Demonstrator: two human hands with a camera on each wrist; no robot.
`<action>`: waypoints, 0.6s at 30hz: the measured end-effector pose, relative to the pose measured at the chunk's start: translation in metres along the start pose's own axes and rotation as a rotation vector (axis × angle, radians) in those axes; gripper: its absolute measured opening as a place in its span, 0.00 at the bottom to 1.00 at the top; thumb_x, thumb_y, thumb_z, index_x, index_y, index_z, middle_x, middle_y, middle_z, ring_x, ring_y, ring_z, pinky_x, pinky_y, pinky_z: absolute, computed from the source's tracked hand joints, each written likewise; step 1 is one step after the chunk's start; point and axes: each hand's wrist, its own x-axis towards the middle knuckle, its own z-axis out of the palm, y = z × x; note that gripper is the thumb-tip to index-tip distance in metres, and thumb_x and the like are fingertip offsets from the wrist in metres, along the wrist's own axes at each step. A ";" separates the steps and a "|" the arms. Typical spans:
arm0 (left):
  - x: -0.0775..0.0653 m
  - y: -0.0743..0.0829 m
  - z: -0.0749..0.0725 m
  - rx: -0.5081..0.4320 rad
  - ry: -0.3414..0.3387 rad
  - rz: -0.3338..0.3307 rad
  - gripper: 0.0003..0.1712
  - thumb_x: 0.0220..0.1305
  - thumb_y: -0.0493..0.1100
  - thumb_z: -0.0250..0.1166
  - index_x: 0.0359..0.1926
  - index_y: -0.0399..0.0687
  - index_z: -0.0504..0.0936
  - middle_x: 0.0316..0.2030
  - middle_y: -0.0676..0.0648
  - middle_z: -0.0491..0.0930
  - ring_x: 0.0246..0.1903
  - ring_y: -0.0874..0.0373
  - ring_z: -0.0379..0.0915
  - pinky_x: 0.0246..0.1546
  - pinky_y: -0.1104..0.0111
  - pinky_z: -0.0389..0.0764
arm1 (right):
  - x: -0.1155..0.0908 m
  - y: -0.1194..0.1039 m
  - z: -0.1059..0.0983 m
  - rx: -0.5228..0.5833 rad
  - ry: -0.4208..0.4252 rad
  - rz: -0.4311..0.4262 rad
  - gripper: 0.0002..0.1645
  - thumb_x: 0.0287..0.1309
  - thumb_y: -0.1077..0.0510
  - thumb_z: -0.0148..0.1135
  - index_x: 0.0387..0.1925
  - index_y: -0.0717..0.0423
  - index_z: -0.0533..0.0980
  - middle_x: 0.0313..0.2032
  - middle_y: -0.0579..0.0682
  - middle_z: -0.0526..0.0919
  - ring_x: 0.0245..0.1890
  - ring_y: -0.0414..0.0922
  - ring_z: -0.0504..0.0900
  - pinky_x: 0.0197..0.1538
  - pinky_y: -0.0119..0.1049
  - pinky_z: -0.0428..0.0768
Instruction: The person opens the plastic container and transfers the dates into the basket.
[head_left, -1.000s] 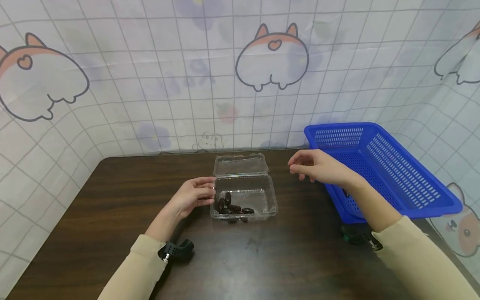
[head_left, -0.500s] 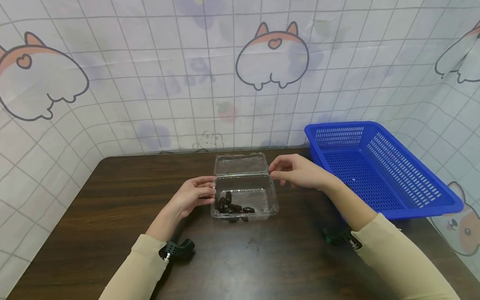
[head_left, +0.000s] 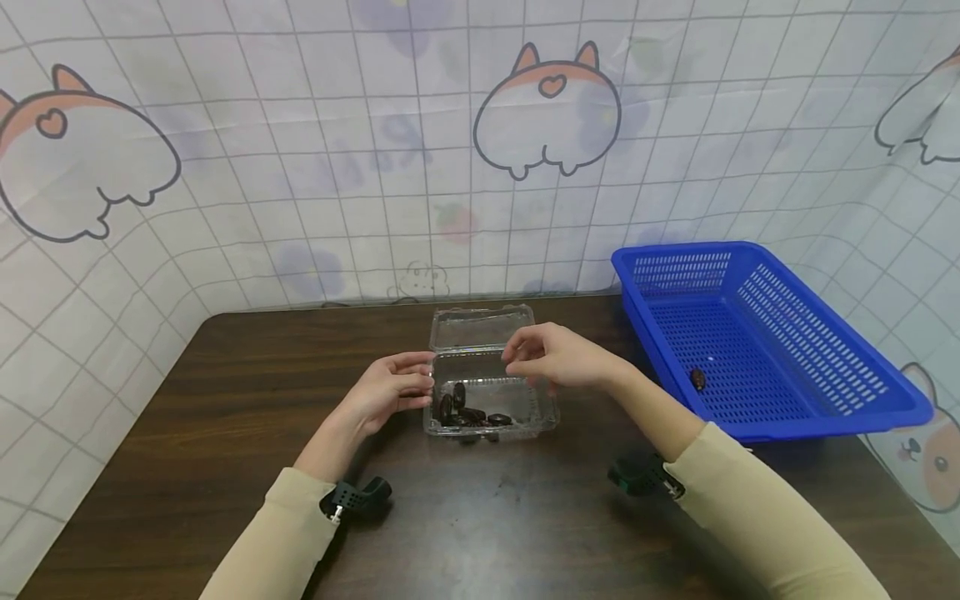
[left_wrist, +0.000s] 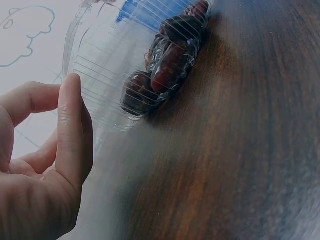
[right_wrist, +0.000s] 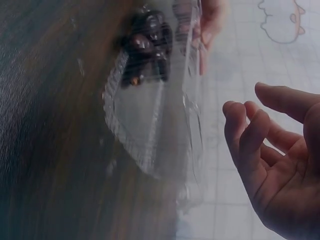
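Observation:
A clear plastic clamshell box (head_left: 536, 406) stands on the table with its lid (head_left: 480, 329) tipped back. Several dark brown dates (head_left: 471, 414) lie in its left front part, and they show through the wall in the left wrist view as glossy dates (left_wrist: 170, 67). My left hand (head_left: 384, 392) rests its fingertips against the box's left side, fingers fairly straight. Above the right part of the box hovers my right hand (head_left: 566, 357), its fingers loosely bent. The right wrist view shows a gap between thumb and fingers (right_wrist: 250, 135), with nothing held.
A blue plastic basket (head_left: 817, 333) with slotted walls stands at the right of the dark wooden table (head_left: 480, 517). One date (head_left: 697, 379) lies in it near the left wall. A patterned white cloth (head_left: 337, 167) hangs behind the table.
My right hand has moved left from beside the basket to above the box. That uncovers the date in the basket. My left hand stays at the box's left side.

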 end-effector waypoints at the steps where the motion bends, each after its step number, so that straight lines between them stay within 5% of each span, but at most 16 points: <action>1: 0.000 0.000 0.000 0.002 0.000 -0.001 0.31 0.68 0.27 0.63 0.71 0.32 0.69 0.43 0.46 0.76 0.33 0.59 0.81 0.39 0.66 0.88 | 0.001 0.000 0.002 -0.001 -0.008 0.000 0.13 0.71 0.57 0.65 0.52 0.57 0.79 0.41 0.52 0.86 0.39 0.66 0.82 0.26 0.45 0.83; 10: 0.000 0.000 0.001 0.012 -0.002 0.004 0.31 0.69 0.27 0.62 0.71 0.32 0.69 0.45 0.43 0.76 0.33 0.59 0.81 0.39 0.66 0.88 | 0.015 0.002 0.018 0.004 -0.049 0.004 0.16 0.69 0.59 0.65 0.54 0.62 0.78 0.43 0.61 0.85 0.29 0.60 0.82 0.24 0.39 0.81; 18: 0.001 0.001 0.001 0.009 0.013 -0.009 0.30 0.69 0.27 0.63 0.71 0.35 0.70 0.46 0.44 0.75 0.33 0.59 0.81 0.39 0.65 0.88 | 0.026 0.005 0.035 -0.063 -0.099 -0.020 0.16 0.69 0.62 0.64 0.54 0.66 0.77 0.38 0.53 0.85 0.16 0.43 0.75 0.23 0.42 0.79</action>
